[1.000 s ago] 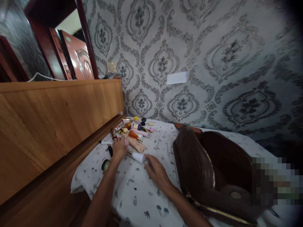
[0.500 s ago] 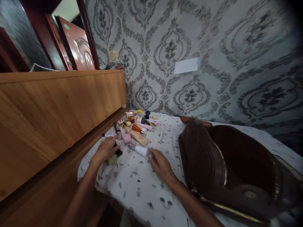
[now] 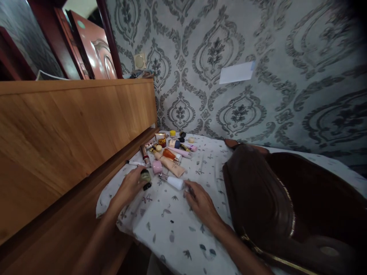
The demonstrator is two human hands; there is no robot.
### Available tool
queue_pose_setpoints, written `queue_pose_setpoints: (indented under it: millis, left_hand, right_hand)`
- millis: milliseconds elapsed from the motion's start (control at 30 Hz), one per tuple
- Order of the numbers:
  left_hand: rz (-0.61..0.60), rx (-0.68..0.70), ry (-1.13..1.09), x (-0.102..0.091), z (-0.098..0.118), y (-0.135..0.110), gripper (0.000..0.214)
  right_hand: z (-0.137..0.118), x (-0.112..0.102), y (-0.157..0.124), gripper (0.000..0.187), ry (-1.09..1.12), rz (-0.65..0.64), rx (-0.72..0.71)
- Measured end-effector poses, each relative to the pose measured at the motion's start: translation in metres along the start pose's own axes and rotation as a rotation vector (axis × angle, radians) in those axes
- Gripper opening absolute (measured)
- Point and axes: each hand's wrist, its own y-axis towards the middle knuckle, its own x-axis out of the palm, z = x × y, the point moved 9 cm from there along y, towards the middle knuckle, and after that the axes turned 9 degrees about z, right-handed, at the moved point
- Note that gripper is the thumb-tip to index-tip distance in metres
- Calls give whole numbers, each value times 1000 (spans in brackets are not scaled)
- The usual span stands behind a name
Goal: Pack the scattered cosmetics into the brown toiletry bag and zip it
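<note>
My left hand [image 3: 131, 188] is curled round a small green jar [image 3: 146, 175] with black ends, near the left edge of the patterned sheet. My right hand [image 3: 201, 204] rests on the sheet with its fingers apart. Its fingertips are at the end of a white bottle [image 3: 175, 183] with a silver neck, lying on its side; whether they touch it I cannot tell. Just beyond the jar sits a pink jar [image 3: 157, 167]. A beige tube [image 3: 172, 166], an orange bottle [image 3: 169, 154] and a pink tube [image 3: 179, 152] lie behind it.
A large brown leather bag [image 3: 255, 191] with an open zip stands at the right. Several more cosmetics, among them a yellow-lidded pot [image 3: 172, 133], lie near the wall. A wooden panel [image 3: 86, 130] borders the left side. Patterned wallpaper [image 3: 177, 84] covers the back wall.
The green jar has been taken up by my left hand and turned, and now sits at its fingertips. My right hand stays by the white bottle. The view has shifted slightly.
</note>
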Motion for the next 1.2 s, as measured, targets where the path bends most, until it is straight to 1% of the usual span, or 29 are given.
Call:
queue_pose_setpoints:
  millis: [100, 167, 267, 333, 400, 500, 567, 633, 700, 767, 800, 867, 900, 967, 1033, 1100, 1200]
  left_hand:
    - [101, 11, 80, 7, 0, 19, 38]
    - [123, 9, 131, 17, -4, 23, 39]
    - [91, 57, 120, 36, -8, 17, 32]
    - [89, 86, 70, 43, -11, 10, 27]
    - [115, 91, 27, 44, -15, 5, 25]
    - [151, 79, -59, 40, -18, 4, 22]
    - [154, 59, -142, 36, -18, 8, 23]
    - [172, 43, -198, 31, -18, 18, 25]
    - [205, 46, -199, 26, -17, 37, 25]
    - [213, 94, -155, 26, -13, 66, 24]
    - [200, 128, -107, 29, -10, 84, 23]
    - [159, 182, 21, 40, -5, 124, 22]
    - [136, 186, 97, 48, -4, 145, 22]
    - [121, 159, 172, 61, -6, 186, 26]
    - [122, 113, 219, 73, -10, 220, 32]
    - [118, 69, 268, 84, -17, 245, 35]
    - [94, 29, 326, 97, -29, 268, 37]
  right_hand:
    - [0, 0, 0, 34, 3, -4, 4]
    - [0, -1, 0, 33, -5, -13, 11]
    - [0, -1, 0, 33, -13, -26, 21]
    - [1, 0, 0, 33, -15, -33, 23]
    - [0, -1, 1, 32, -18, -30, 25]
    - [0, 0, 1, 31, -8, -29, 22]
    - [0, -1, 0, 31, -1, -18, 17]
    - [3, -2, -2, 31, -5, 15, 12]
    - [7, -4, -4, 31, -13, 55, 0]
    - [10, -4, -6, 31, -11, 86, -24]
    - [12, -3, -7, 32, -9, 94, -36]
    - [15, 0, -9, 33, -9, 105, -53]
    - [17, 1, -10, 34, -11, 114, -59]
    - [21, 0, -12, 35, -15, 163, -75]
    - [22, -2, -14, 36, -16, 191, -101]
    - [23, 0, -14, 38, -20, 153, -113]
    - [25, 4, -13, 42, -36, 61, -83]
